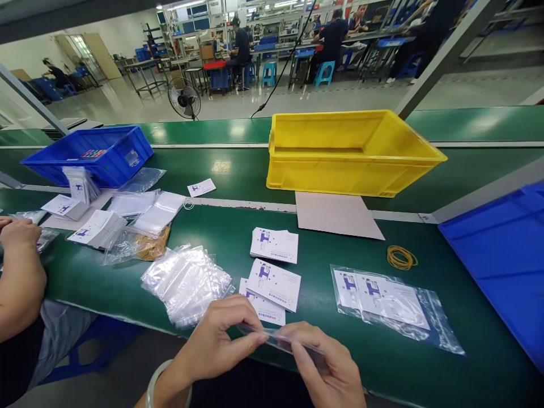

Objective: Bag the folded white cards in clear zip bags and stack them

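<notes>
Between my two hands, near the table's front edge, is a clear plastic bag (278,335). My left hand (221,334), with a pale bangle at the wrist, pinches one end between thumb and fingers. The other end is gripped by my right hand (321,360), thumb on top. Just beyond them lie printed cards (274,283) in overlapping piles, with another card stack (276,245) behind. A heap of clear bags (187,283) lies to the left of the cards. On the right are bagged cards (386,297), lying flat.
A yellow bin (335,170) stands at the back over a cardboard sheet (335,215); a blue bin (97,156) is at the back left. Rubber bands (402,258) lie at right near a blue panel (501,266). A co-worker's arm (21,283) reaches in at left.
</notes>
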A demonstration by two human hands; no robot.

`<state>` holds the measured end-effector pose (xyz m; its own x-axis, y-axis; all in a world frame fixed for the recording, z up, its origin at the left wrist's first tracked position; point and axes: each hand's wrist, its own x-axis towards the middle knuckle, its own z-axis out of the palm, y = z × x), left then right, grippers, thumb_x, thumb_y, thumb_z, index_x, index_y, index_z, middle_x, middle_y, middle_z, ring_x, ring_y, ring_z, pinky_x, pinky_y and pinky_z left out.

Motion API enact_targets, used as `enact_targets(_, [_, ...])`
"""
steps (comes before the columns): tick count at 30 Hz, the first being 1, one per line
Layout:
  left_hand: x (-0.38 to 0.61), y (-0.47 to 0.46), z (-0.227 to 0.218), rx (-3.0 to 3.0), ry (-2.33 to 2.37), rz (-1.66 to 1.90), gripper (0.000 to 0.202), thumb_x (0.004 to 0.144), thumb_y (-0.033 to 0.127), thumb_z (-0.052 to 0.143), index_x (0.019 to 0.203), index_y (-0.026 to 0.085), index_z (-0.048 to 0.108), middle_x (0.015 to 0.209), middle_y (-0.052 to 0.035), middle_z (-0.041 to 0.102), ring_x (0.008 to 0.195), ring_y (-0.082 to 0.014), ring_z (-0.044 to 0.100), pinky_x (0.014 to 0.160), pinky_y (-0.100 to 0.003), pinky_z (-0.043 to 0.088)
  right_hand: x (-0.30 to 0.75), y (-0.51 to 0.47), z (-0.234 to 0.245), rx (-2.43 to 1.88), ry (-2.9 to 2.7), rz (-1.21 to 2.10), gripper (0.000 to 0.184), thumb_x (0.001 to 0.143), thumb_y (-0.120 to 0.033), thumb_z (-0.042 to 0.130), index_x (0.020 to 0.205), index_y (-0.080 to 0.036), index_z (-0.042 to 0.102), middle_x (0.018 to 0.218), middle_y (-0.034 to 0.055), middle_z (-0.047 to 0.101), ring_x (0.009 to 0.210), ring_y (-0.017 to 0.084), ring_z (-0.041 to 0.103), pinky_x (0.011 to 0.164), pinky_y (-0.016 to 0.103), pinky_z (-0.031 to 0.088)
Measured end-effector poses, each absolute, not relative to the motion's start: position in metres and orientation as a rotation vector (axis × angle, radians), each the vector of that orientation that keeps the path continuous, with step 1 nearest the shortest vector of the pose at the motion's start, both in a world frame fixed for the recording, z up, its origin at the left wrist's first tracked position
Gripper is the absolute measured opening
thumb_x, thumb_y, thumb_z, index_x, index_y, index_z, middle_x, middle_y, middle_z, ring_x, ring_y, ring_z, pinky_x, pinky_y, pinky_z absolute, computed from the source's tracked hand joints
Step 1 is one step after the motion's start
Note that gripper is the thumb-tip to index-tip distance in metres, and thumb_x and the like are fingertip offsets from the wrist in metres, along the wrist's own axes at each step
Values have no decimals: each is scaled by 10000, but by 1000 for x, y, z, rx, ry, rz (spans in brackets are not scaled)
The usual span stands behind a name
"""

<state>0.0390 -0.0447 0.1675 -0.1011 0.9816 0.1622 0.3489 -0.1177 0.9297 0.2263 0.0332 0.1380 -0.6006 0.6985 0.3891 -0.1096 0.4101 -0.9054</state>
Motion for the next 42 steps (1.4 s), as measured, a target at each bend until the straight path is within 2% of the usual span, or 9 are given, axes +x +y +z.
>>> enact_targets(13, [40, -47, 164, 1485, 1408, 1172, 115, 832, 128, 628, 740, 142, 696, 687, -38, 654, 630, -118, 579, 589, -199, 424, 226, 46, 143, -452, -2112, 1309, 180, 895, -107, 553, 906, -242, 671, 767, -11, 739, 651, 136, 703, 631, 196, 535])
enact_targets(22, [51, -40, 160, 1511, 1412, 1065, 137, 840, 125, 609, 727, 154, 681, 664, -15, 636, 605, -113, 571, 572, -209, 413, 224, 43, 145, -461, -2209, 1388, 221, 908, -154, 504, 767, -191, 671, 659, 21, 700, 555, 136, 649, 551, 205, 474])
enact_targets(26, [51, -30, 151, 1509, 1407, 1126, 113, 870, 278, 675, 908, 172, 691, 820, -43, 685, 732, -152, 629, 671, -237, 497, 240, 49, 142, -737, -1936, 1491, 200, 897, -238, 592, 747, -214, 721, 649, 7, 714, 560, 136, 656, 550, 195, 494])
enact_targets(29, [43, -13, 135, 1641, 1479, 1064, 611, 732, 508, 805, 1210, 190, 595, 1098, -108, 682, 977, -249, 644, 857, -353, 547, 265, 67, 130, -1113, -1337, 1413, 196, 807, -376, 720, 699, -213, 712, 657, 14, 715, 552, 143, 650, 509, 203, 513])
enact_targets(31, [38, 4, 121, 1824, 1506, 934, 779, 692, 543, 823, 1322, 203, 515, 1259, -145, 625, 1162, -312, 581, 993, -450, 501, 286, 84, 119, -1267, -958, 1253, 259, 715, -440, 779, 701, -204, 674, 678, 12, 704, 573, 156, 651, 506, 227, 528])
enact_targets(35, [36, 36, 93, 2109, 1487, 621, 927, 676, 398, 874, 1437, 192, 386, 1444, -188, 489, 1352, -368, 435, 1107, -543, 399, 318, 110, 96, -1410, -739, 988, 322, 718, -441, 741, 901, -195, 641, 940, 50, 706, 912, 239, 684, 781, 362, 572])
enact_targets(38, [38, 51, 81, 2185, 1499, 490, 961, 653, 289, 889, 1447, 162, 363, 1461, -225, 458, 1365, -400, 413, 1096, -571, 393, 325, 109, 82, -1483, -803, 899, 423, 763, -374, 724, 1120, -182, 603, 1274, 103, 617, 1266, 280, 528, 1085, 438, 390])
enact_targets(40, [39, 55, 81, 2201, 1494, 466, 921, 672, 269, 871, 1440, 180, 371, 1429, -210, 490, 1334, -393, 447, 1076, -567, 409, 321, 100, 76, -1521, -872, 901, 424, 792, -376, 706, 1153, -178, 605, 1316, 111, 594, 1300, 286, 495, 1127, 447, 327])
enact_targets(42, [39, 56, 85, 2208, 1465, 462, 913, 678, 273, 866, 1440, 197, 369, 1391, -192, 521, 1292, -377, 484, 1055, -550, 427, 310, 91, 73, -1551, -1026, 984, 381, 830, -441, 658, 1095, -169, 637, 1223, 121, 646, 1219, 299, 554, 1085, 470, 372])
